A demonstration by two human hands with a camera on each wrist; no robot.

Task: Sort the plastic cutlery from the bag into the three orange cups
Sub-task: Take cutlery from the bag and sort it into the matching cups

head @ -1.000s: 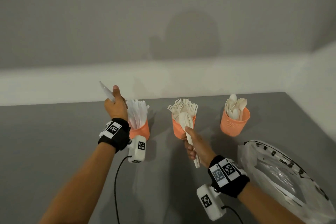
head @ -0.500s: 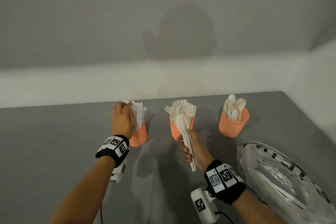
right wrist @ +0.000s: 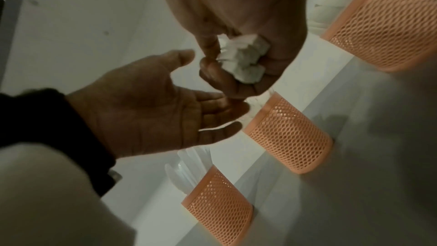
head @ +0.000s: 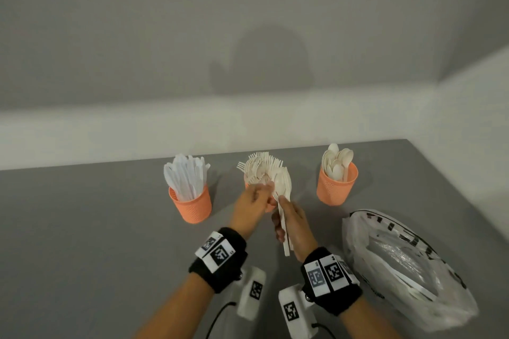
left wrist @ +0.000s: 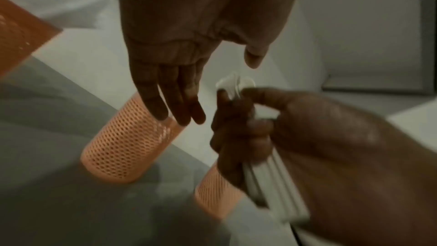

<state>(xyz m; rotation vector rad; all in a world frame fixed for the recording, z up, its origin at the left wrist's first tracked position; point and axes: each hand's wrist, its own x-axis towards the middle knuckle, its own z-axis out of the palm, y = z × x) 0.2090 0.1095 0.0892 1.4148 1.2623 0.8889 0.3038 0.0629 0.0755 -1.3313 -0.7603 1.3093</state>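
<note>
White cutlery bundle (head: pixel 283 212) gripped within right hand (head: pixel 293 226) fingers (left wrist: pixel 227 137).

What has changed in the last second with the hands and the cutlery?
The left hand held a knife above the knife cup a second ago; it has let go and swung right, open, to the bundle of cutlery gripped by the right hand. The right hand keeps its grip. The fork cup, spoon cup and bag stayed put.

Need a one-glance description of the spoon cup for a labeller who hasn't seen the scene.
On the grey table, three orange mesh cups stand in a row near the wall. The spoon cup is the rightmost one, just beyond the plastic bag. It alone holds rounded bowls; its neighbours hold forks and knives.
</note>
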